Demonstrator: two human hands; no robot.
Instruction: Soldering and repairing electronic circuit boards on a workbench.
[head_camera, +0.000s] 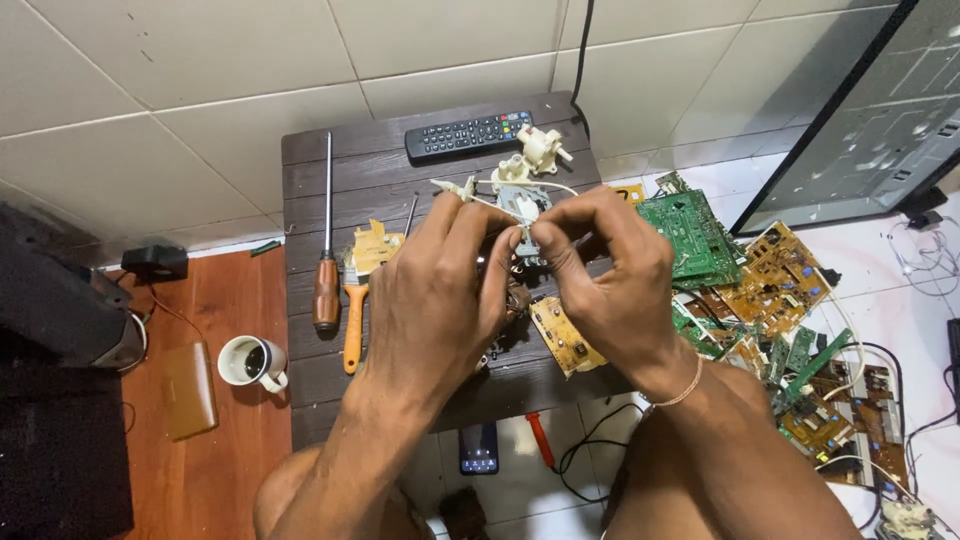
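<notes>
Held part: a small grey-and-white electrical part (524, 212) with thin white wires is pinched between the fingertips of both hands, above the dark wooden table (330, 150).
Left hand (435, 290): its fingers are curled narrow, with the tips closed on the part's left side.
Right hand (610, 275): its thumb and forefinger are closed on the part's right side; a thin bracelet is worn at the wrist.
Beneath the hands: a small yellow circuit board (566, 338) is seen lying on the table, just below the right hand.
Left of the left hand: a wooden-handled screwdriver (326, 260) and an orange-handled brush (353, 320) are laid side by side.
Beyond the hands: a black remote control (468, 134) and a cream plastic part (543, 148) are set near the table's far edge.
Right of the right hand: green and brown circuit boards (760, 290) are heaped on the floor.
Far left: a white mug (250, 361) is stood on the floor.
</notes>
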